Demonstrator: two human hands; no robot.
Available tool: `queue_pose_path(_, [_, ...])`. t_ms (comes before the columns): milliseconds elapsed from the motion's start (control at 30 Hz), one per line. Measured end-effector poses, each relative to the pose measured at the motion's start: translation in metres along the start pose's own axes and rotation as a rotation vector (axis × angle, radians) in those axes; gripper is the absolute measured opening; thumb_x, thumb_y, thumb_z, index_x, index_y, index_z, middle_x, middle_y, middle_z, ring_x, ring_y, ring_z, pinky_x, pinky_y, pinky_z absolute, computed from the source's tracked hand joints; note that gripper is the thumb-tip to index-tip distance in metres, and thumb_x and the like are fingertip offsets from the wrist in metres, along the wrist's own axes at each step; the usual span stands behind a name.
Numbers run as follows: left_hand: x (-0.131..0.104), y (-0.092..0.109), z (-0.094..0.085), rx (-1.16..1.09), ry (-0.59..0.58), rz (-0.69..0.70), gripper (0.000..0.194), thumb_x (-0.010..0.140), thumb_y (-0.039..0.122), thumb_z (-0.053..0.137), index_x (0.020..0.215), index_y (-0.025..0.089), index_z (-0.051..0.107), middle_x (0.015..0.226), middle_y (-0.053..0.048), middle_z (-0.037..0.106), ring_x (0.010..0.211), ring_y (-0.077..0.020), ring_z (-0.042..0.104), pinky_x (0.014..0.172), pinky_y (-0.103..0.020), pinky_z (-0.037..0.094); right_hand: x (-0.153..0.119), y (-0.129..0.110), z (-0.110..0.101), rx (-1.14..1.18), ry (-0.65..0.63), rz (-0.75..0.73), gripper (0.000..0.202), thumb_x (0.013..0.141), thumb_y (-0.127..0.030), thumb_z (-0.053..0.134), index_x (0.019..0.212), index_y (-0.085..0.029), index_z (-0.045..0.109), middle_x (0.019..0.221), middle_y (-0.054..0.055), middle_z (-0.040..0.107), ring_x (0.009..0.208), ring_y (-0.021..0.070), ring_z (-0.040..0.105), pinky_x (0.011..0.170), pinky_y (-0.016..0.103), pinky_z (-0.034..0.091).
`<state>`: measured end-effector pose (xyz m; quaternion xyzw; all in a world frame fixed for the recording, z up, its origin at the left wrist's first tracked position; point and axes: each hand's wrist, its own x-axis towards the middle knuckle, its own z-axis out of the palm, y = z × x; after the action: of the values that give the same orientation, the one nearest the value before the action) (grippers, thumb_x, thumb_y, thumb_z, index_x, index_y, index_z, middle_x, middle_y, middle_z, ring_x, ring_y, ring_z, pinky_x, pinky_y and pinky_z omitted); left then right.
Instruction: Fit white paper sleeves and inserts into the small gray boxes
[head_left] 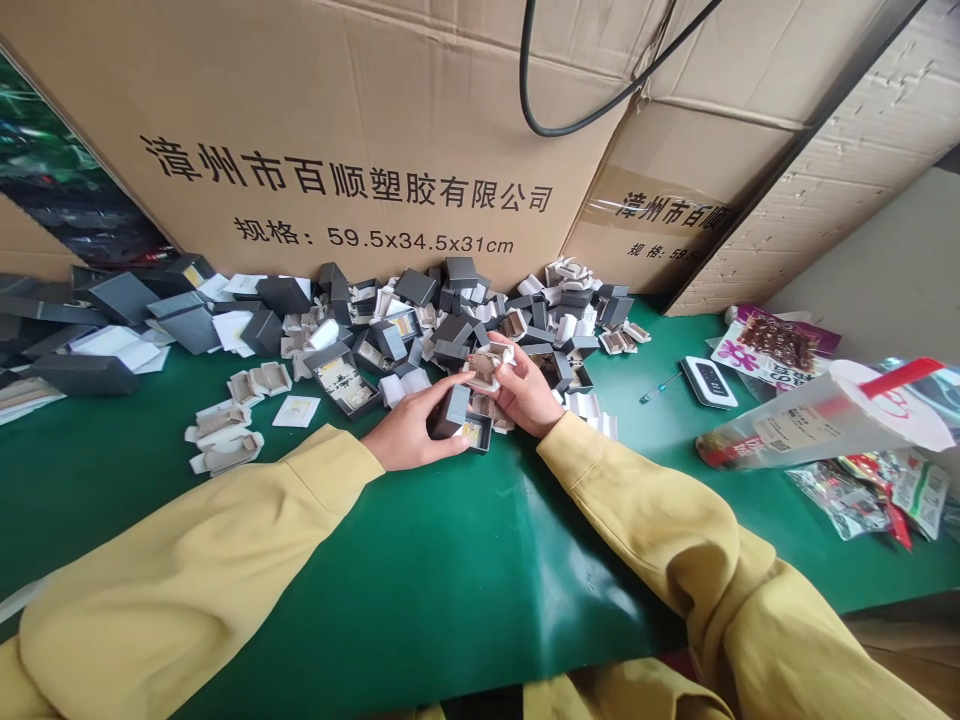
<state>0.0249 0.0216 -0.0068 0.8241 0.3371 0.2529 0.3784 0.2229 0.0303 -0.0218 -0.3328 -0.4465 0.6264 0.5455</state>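
Observation:
My left hand [414, 428] is closed around a small dark grey box [452, 410], thumb on the near side. Just right of it, my right hand [529, 393] pinches a folded white-and-brown cardboard insert [487, 366]. An open dark box piece [478, 432] with a yellowish inside lies by the left fingertips; whether it is joined to the held box I cannot tell. Beyond both hands is a heap of dark boxes [416, 288] and pale inserts. Left of the hands lie several loose inserts [225, 450], a white square card [295, 411] and an open box [343, 380].
Large cardboard cartons [360, 120] stand behind the green table [420, 590]. A black cable [555, 130] hangs in front of them. On the right are a white device [709, 382], a small blue tool [660, 387], a drink cup [817, 420] with a red straw, and snack packets [862, 495].

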Motion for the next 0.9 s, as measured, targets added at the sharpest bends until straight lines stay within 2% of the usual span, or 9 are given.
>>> queue_pose_path(200, [0.0009, -0.0007, -0.0009, -0.003, -0.011, -0.018, 0.079, 0.070, 0.039, 0.063, 0.139, 0.020, 0.028, 0.122, -0.007, 0.057, 0.113, -0.0284, 0.053, 0.099, -0.037, 0.039, 0.0010, 0.0000, -0.0016, 0.005, -0.029, -0.001, 0.066, 0.066, -0.049, 0.071, 0.122, -0.029, 0.043, 0.103, 0.002, 0.065, 0.101, 0.0190, 0.061, 0.091, 0.044, 0.050])
queue_pose_path(433, [0.0019, 0.0025, -0.0016, 0.003, -0.048, -0.022, 0.079, 0.071, 0.037, 0.063, 0.140, 0.022, 0.026, 0.140, -0.007, 0.041, 0.121, -0.0284, 0.047, 0.100, -0.037, 0.038, 0.0007, 0.0000, -0.0018, 0.035, -0.030, 0.016, 0.064, 0.066, -0.047, 0.072, 0.120, -0.028, 0.044, 0.102, 0.002, 0.066, 0.100, 0.0189, 0.062, 0.092, 0.045, 0.049])
queue_pose_path(567, [0.0024, 0.0027, -0.0015, -0.001, -0.053, -0.017, 0.079, 0.072, 0.036, 0.062, 0.140, 0.023, 0.025, 0.139, -0.007, 0.042, 0.120, -0.0270, 0.048, 0.098, -0.035, 0.040, 0.0008, 0.0009, -0.0025, 0.045, -0.051, 0.015, 0.064, 0.064, -0.045, 0.074, 0.119, -0.028, 0.045, 0.102, 0.002, 0.066, 0.102, 0.0195, 0.061, 0.093, 0.045, 0.048])
queue_pose_path(767, [0.0034, 0.0019, -0.0025, -0.001, -0.082, -0.026, 0.080, 0.071, 0.035, 0.063, 0.140, 0.021, 0.024, 0.129, -0.008, 0.052, 0.112, -0.0259, 0.054, 0.094, -0.035, 0.043, 0.0002, 0.0021, -0.0015, 0.073, -0.063, 0.012, 0.066, 0.060, -0.041, 0.078, 0.117, -0.027, 0.047, 0.100, 0.002, 0.067, 0.099, 0.0199, 0.062, 0.091, 0.042, 0.049])
queue_pose_path(900, [0.0027, 0.0025, -0.0026, 0.010, -0.086, -0.034, 0.078, 0.072, 0.034, 0.063, 0.138, 0.022, 0.025, 0.128, -0.008, 0.052, 0.107, -0.0241, 0.056, 0.090, -0.033, 0.045, -0.0007, -0.0002, 0.0014, 0.129, -0.077, 0.020, 0.065, 0.059, -0.035, 0.079, 0.116, -0.027, 0.049, 0.098, 0.001, 0.067, 0.095, 0.0189, 0.063, 0.092, 0.041, 0.047])
